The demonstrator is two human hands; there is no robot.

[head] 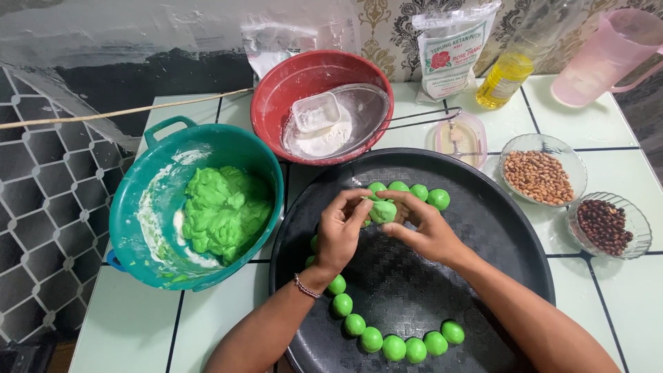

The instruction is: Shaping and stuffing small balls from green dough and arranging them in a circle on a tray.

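Both my hands meet over a round black tray [483, 228] and pinch one lump of green dough [382, 211] between their fingertips. My left hand [340, 231] wears a thin bracelet at the wrist and holds the lump from the left. From the right, my right hand [425, 231] cups it. Several green dough balls [394, 345] lie in a curve along the tray's near and left side, and several more green balls [428, 195] sit just beyond my fingers.
A teal basin [148, 228] with a mass of green dough [224, 211] stands left. Behind it sit a red bowl [290, 79] holding flour, a flour bag [452, 52], an oil bottle [504, 79], a pink jug [608, 55], a small pink-rimmed dish [457, 138] and two glass bowls of peanuts [542, 173] and dark beans [608, 224].
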